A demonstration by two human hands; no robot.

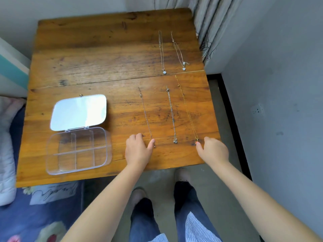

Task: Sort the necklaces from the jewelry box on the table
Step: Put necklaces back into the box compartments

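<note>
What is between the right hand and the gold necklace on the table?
Nothing visible. The right hand is already at the pendant end of the gold necklace, a fingertip beside it. Only bare wooden table lies around them.

Bare forearms; dark blue jeans (143, 222); striped shirt hem (195, 229); pale shoes (181, 174).

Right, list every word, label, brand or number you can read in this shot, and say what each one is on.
No text can be read here.
Sheet on the floor below the table: dark cursive script, too blurred and distorted to read.
Clear jewelry box, its mirrored lid, the necklaces and the wall socket: no lettering visible.
</note>
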